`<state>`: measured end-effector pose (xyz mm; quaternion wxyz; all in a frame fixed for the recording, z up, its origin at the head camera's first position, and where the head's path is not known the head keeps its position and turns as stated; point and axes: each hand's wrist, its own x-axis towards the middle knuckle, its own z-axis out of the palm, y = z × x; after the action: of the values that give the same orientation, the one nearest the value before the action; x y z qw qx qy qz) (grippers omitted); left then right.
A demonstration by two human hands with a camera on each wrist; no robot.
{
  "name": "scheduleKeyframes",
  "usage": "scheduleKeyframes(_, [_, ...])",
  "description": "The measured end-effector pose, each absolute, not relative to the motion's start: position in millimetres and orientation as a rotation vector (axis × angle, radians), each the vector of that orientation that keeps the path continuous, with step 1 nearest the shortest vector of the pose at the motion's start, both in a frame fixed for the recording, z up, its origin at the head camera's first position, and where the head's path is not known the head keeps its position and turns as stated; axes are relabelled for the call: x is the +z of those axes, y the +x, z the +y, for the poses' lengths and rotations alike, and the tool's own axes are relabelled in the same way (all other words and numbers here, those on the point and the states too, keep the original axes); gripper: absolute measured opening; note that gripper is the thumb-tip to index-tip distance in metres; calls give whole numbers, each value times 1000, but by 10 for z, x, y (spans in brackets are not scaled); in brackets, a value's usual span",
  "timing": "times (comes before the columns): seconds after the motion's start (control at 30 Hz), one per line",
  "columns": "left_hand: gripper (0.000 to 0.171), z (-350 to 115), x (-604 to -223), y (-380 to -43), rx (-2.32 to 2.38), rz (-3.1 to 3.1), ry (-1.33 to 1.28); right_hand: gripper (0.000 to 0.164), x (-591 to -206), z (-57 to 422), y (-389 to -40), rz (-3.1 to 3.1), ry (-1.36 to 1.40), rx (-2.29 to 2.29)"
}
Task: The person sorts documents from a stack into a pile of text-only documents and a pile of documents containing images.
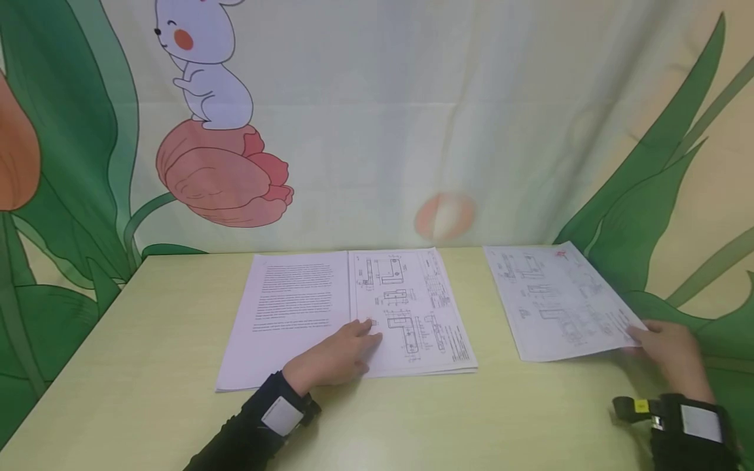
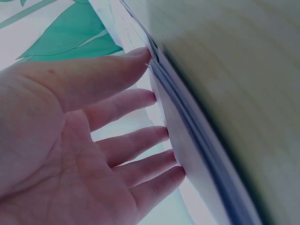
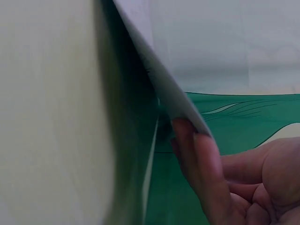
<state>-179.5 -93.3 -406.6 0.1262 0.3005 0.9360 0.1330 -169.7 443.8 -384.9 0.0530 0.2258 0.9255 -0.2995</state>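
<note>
An open booklet (image 1: 294, 353) lies on the table, with printed text on its left page and technical drawings on its right page. My left hand (image 1: 338, 356) rests on it near the fold and the lower edge. In the left wrist view the left hand's fingers (image 2: 133, 143) are spread and fairly straight, their tips touching the paper. Over at the right, my right hand (image 1: 668, 350) pinches the near right corner of a paper sheet (image 1: 548, 327) with drawings and a red mark. That corner is raised off the table in the right wrist view, with fingers (image 3: 208, 159) under it.
The pale yellow table (image 1: 506, 418) carries both papers, with a gap between them. Behind its far edge hangs a curtain (image 1: 365, 131) printed with a rabbit, flowers and leaves. The right hand is at the table's right edge.
</note>
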Motion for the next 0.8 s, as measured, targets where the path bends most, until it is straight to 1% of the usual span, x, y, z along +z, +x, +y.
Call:
scheduleKeyframes(0.23, [52, -931, -4064, -1789, 385, 2727, 882, 58, -3648, 4338, -1648, 2899, 779, -912])
scheduleKeyframes(0.37, [52, -937, -4074, -1794, 390, 2730, 890, 59, -3524, 4287, -1631, 2877, 830, -910])
scheduleKeyframes(0.47, [52, -943, -4079, -1797, 397, 2728, 893, 60, -3456, 4247, -1620, 2844, 818, -1008])
scheduleKeyframes(0.6, [53, -941, -4080, -1803, 395, 2729, 888, 62, -3389, 4151, -1594, 2827, 729, -1136])
scheduleKeyframes(0.8, [57, -919, -4067, -1819, 441, 2753, 870, 69, -3307, 3846, -1586, 2799, 620, -1275])
